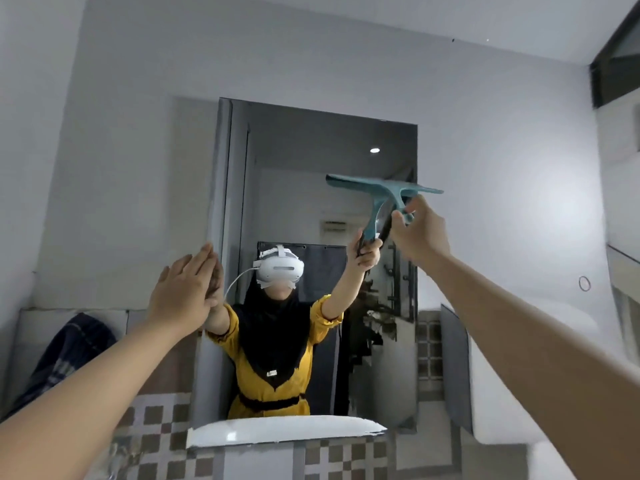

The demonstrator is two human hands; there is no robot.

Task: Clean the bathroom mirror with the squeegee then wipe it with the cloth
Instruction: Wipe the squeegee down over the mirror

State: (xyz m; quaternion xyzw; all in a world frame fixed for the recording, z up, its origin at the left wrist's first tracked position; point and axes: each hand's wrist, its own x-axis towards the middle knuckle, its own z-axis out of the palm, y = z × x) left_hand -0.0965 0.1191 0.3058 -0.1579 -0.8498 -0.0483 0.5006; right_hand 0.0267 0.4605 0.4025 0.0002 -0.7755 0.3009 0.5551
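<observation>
The bathroom mirror (294, 161) hangs on the wall straight ahead and reflects a person in a yellow top. My right hand (417, 235) is raised and shut on the handle of a teal squeegee (384, 194). The squeegee's blade lies against the glass near the mirror's upper right edge. My left hand (183, 292) is flat, fingers together, pressed against the mirror's left edge. No cloth is recognisable for certain in this view.
A white basin rim (284, 433) sits just below the mirror. A dark blue fabric (65, 355) hangs on the left wall over checkered tiles (156, 420). A white fixture (502, 375) stands at the right, with a dark window (616, 64) above.
</observation>
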